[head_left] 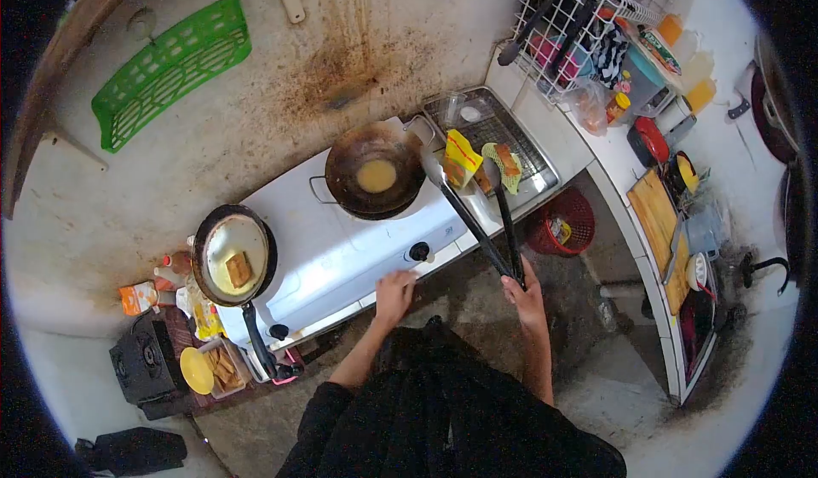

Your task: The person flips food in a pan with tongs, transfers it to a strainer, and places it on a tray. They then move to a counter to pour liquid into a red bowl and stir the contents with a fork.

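Observation:
My right hand (525, 294) grips the handle end of long black tongs (477, 233). Their two arms are spread apart, with the tips over the right end of the stove, close to a yellow-and-red packet (462, 156). Beyond the tips, brown pieces of food (508, 161) lie on a pale green wrapper or net. At the stove's front edge, left of the knob (418, 252), my left hand (395, 297) hovers with loosely bent fingers and nothing visible in it. A wok (345, 167) with a little oil sits on the right burner. One browned piece (239, 269) lies in the frying pan (201, 261) on the left.
The pan's black handle (256, 337) juts out over the stove's front. A plastic box (241, 367) of fried pieces stands at lower left. Below the counter is a red basket (584, 222). On the right counter lie a cutting board (656, 222) and a knife (673, 252).

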{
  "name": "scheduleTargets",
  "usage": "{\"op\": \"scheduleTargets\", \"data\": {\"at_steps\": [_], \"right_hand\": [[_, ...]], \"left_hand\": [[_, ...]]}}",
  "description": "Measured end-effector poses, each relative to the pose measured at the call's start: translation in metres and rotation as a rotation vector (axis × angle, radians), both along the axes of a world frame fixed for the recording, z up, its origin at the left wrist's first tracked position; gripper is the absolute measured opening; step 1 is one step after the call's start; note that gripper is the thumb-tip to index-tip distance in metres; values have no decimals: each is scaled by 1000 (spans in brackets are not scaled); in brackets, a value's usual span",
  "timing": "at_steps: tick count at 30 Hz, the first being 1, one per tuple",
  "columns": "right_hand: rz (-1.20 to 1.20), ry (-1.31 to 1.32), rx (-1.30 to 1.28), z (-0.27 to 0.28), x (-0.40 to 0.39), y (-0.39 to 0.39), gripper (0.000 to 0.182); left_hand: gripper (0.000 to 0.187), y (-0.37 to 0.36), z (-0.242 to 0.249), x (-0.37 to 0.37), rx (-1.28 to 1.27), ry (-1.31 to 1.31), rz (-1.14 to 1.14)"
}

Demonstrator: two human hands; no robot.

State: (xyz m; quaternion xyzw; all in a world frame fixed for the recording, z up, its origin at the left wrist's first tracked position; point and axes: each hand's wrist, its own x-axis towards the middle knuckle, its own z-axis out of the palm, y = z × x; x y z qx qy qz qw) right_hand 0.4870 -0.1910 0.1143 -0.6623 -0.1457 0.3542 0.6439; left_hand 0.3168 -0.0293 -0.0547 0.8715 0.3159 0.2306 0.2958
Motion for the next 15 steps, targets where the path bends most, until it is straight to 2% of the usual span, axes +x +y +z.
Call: {"op": "scheduleTargets", "data": {"at_steps": [1, 2, 3, 5, 8, 10, 13, 15], "right_hand": [[-26, 13, 7, -2, -1, 0, 55], [-30, 15, 3, -3, -2, -1, 55], [-22, 4, -25, -5, -2, -3, 55], [-21, -10, -53, -8, -2, -5, 56], [-69, -26, -60, -8, -7, -10, 56], [-6, -28, -80, 2, -10, -14, 56], [-40, -82, -135, 1, -12, -21, 52], [-65, -108, -141, 1, -13, -25, 51]], "left_hand": [[18, 13, 7, 7, 72, -23, 88], [26, 30, 11, 12, 37, 9, 130], [26, 47, 13, 20, 52, -79, 181], [21, 74, 16, 28, 76, -94, 242], [13, 93, 9, 31, 4, 31, 238], [10, 94, 5, 33, 1, 24, 245], [9, 79, 15, 30, 105, 35, 193], [8, 60, 12, 26, 36, 10, 125]]}}
